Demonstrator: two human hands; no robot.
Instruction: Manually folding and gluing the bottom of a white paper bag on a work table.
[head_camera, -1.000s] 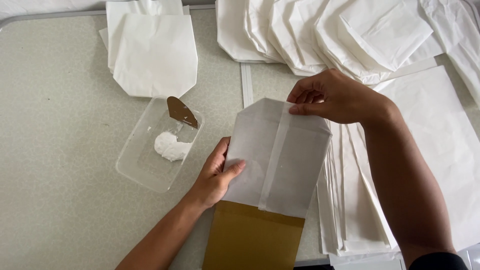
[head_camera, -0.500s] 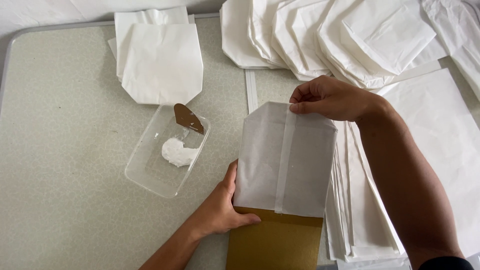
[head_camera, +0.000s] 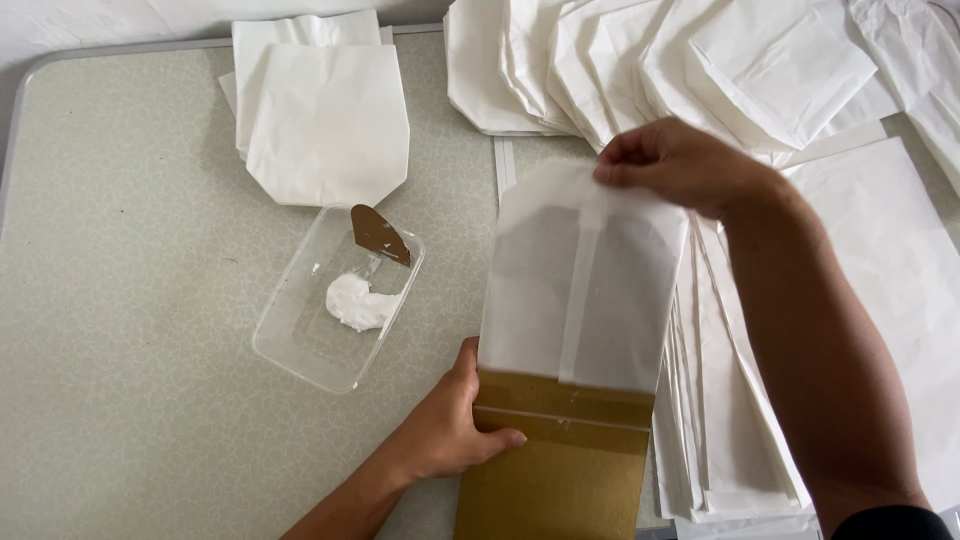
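On the pale speckled counter in front of you, a clear plastic tray sits just left of your work, holding a blob of white paste and a small brown card spreader that leans against its far wall. Beyond the tray lies a short stack of folded white bags, and across the far right a fanned heap of more white bags spreads toward the edge. Flat white sheets are layered under and beside your right forearm, their edges staggered just right of the piece you are handling. That piece is a white paper sleeve standing over a gold-brown cardboard form, which pokes out below the sleeve at the near edge of the counter; the sleeve covers the form's upper part. Your right hand reaches in from the right, arm angled across the flat sheets, with fingers closed in a pinch on the sleeve's top edge. Your left hand comes up from below, palm down, thumb laid across the exposed cardboard and fingers curled at its left edge, pressing it in place rather than gripping around it. Nothing blocks either hand.
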